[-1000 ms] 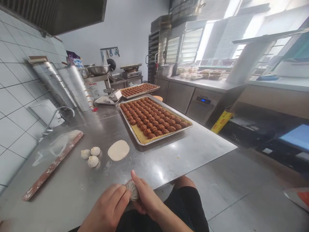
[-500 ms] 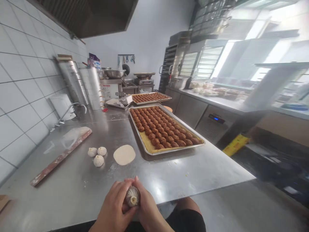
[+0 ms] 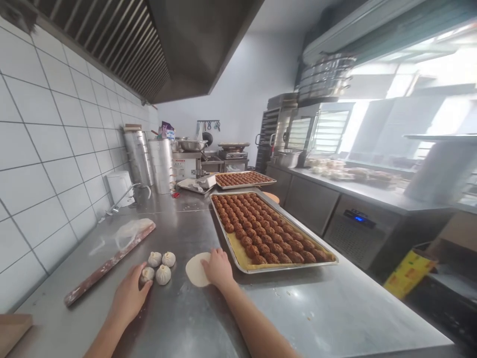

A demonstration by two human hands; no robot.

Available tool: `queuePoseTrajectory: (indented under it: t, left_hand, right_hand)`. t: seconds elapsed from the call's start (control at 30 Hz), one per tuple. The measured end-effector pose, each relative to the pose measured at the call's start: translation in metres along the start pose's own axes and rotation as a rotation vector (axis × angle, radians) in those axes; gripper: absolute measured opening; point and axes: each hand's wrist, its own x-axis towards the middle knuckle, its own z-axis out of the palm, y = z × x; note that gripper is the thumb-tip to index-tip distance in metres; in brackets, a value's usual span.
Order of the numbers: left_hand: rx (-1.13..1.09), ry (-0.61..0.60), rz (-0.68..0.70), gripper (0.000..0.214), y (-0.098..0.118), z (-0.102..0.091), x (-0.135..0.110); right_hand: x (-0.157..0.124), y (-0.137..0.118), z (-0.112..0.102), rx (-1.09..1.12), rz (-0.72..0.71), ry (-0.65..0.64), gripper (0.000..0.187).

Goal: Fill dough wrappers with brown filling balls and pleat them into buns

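My left hand (image 3: 128, 297) has its thumb and fingers around a pleated bun (image 3: 147, 275), which sits at the near left of a small cluster. Beside it on the steel table stand three more pleated buns, one of them a closed bun (image 3: 163, 274) just to the right. My right hand (image 3: 218, 268) grips the right edge of a flat round dough wrapper (image 3: 197, 270); its fingertips are partly hidden. To the right of that hand, a metal tray (image 3: 261, 271) holds rows of brown filling balls (image 3: 257, 238) on yellowish paper.
A long floured red-brown bar (image 3: 108, 268) with a plastic sheet lies at the left. Farther back are a second tray (image 3: 246, 187) of filling balls, a faucet (image 3: 130, 191) and tall metal cylinders (image 3: 161, 166). A brown box corner (image 3: 15, 330) shows at lower left.
My hands have parted from around the bun at the table's edge. The left has carried it to the other buns, and the right has reached the dough wrapper. The view has tilted up.
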Motion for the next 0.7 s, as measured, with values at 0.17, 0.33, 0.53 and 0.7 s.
queuePoseTrajectory:
  t: [0.17,0.33,0.53,0.7]
  left_hand:
    - [-0.031,0.296,0.108,0.043,0.035,0.003,-0.023]
    - [-0.254,0.079,0.304,0.033,0.081,0.01,-0.033]
    - [-0.562,-0.23,0.154,0.053,0.106,0.007,-0.014]
    - [-0.838,-0.435,-0.006,0.047,0.124,0.003,-0.017]
  right_hand:
    - [0.023,-0.003,-0.005,-0.017,0.083,-0.126,0.026]
    - [0.014,-0.011,-0.019,0.159,-0.012,-0.243,0.012]
    - [-0.035,-0.016,-0.045,0.631,-0.157,-0.334,0.019]
    - [-0.081,-0.002,-0.052,0.982,-0.097,-0.402,0.057]
